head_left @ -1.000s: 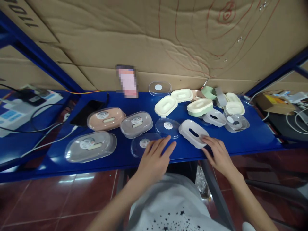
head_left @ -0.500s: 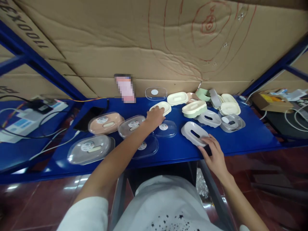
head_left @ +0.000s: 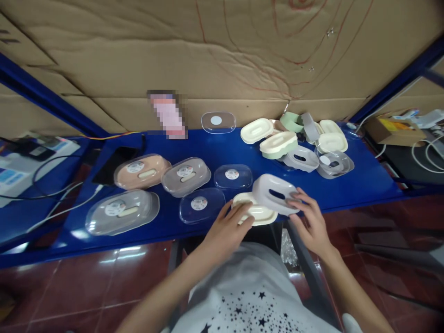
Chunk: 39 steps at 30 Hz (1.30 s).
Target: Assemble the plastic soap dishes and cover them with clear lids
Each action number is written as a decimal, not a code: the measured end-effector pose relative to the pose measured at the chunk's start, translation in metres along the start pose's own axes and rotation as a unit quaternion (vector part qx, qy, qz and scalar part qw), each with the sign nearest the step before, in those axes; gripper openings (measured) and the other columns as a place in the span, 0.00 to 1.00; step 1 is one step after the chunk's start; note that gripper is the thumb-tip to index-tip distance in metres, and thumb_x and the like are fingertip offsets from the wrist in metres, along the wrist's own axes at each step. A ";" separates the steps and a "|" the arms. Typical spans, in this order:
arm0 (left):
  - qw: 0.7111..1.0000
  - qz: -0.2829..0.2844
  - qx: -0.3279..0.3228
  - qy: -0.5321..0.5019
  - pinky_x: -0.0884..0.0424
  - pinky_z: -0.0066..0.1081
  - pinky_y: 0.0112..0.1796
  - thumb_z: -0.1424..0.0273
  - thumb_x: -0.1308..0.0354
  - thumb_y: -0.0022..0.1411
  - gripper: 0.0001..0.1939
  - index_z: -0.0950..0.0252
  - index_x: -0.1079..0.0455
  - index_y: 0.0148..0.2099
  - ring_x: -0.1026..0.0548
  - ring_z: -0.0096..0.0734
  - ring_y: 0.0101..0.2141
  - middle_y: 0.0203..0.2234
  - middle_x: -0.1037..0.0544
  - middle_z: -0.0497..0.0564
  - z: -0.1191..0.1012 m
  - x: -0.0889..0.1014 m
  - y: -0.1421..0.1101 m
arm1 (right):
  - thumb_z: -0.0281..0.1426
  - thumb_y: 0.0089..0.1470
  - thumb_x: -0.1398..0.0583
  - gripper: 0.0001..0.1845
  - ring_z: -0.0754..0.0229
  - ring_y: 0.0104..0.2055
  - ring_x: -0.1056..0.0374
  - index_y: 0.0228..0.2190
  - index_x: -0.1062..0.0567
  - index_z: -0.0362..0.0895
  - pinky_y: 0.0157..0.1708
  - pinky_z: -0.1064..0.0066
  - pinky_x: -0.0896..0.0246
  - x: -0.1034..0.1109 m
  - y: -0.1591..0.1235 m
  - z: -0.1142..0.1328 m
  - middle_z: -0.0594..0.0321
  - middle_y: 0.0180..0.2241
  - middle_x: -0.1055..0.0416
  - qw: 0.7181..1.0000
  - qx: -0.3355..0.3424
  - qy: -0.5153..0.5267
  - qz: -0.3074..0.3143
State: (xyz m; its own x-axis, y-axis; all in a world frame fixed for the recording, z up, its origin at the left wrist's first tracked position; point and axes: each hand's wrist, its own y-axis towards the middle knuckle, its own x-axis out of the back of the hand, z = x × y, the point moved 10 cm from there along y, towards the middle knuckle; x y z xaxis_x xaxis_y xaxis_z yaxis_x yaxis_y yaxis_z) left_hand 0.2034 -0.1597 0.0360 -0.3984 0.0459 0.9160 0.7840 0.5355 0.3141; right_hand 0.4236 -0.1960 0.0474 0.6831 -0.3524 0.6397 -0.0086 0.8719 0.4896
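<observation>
My left hand grips a cream oval tray at the front edge of the blue table, its fingers over the tray's near left side. Above and overlapping that tray is a pale grey oval soap box body with a slot in its middle, tilted a little. My right hand pinches its right end between thumb and fingers. Left of my hands lie two clear lids with round stickers: one nearer lid and one farther lid.
Lidded boxes, a peach one, a grey one and another grey one, stand at left. Several cream, green and grey parts lie at back right. A clear lid leans on the cardboard. A dark phone lies at left.
My left hand has brought the cream tray from the back of the table to the front edge. My right hand has shifted the grey body slightly left, over the tray.
</observation>
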 end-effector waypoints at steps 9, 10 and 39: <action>0.974 -0.174 0.123 -0.072 0.22 0.50 0.62 0.65 0.34 0.72 0.44 0.52 0.53 0.80 0.33 0.54 0.71 0.75 0.44 0.67 0.024 0.001 -0.030 | 0.27 0.69 0.41 0.24 0.39 0.78 0.48 0.63 0.30 0.52 0.70 0.38 0.36 -0.039 -0.006 0.021 0.50 0.64 0.35 0.992 0.061 -0.003 0.115; 0.974 -0.164 0.126 -0.087 0.22 0.50 0.62 0.65 0.34 0.72 0.46 0.51 0.57 0.81 0.34 0.54 0.72 0.77 0.48 0.68 0.025 -0.001 -0.031 | 0.27 0.70 0.41 0.24 0.39 0.78 0.49 0.63 0.30 0.52 0.71 0.38 0.37 -0.044 -0.005 0.026 0.49 0.65 0.36 0.988 0.074 -0.003 0.133; 0.987 -0.116 0.101 0.040 0.22 0.54 0.63 0.69 0.39 0.75 0.20 0.65 0.30 0.66 0.35 0.59 0.72 0.69 0.29 0.64 0.020 0.007 -0.044 | 0.35 0.75 0.44 0.24 0.46 0.78 0.47 0.68 0.29 0.51 0.74 0.41 0.44 -0.106 0.107 0.029 0.55 0.72 0.35 0.962 0.157 -0.008 0.222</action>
State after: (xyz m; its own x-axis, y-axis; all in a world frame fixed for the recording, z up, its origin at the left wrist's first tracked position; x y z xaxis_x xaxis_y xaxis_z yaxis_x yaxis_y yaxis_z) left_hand 0.1564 -0.1664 0.0237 -0.5109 -0.1594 0.8448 0.5615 0.6822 0.4683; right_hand 0.3288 -0.0752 0.0491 0.5501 0.0241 0.8347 -0.5190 0.7930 0.3191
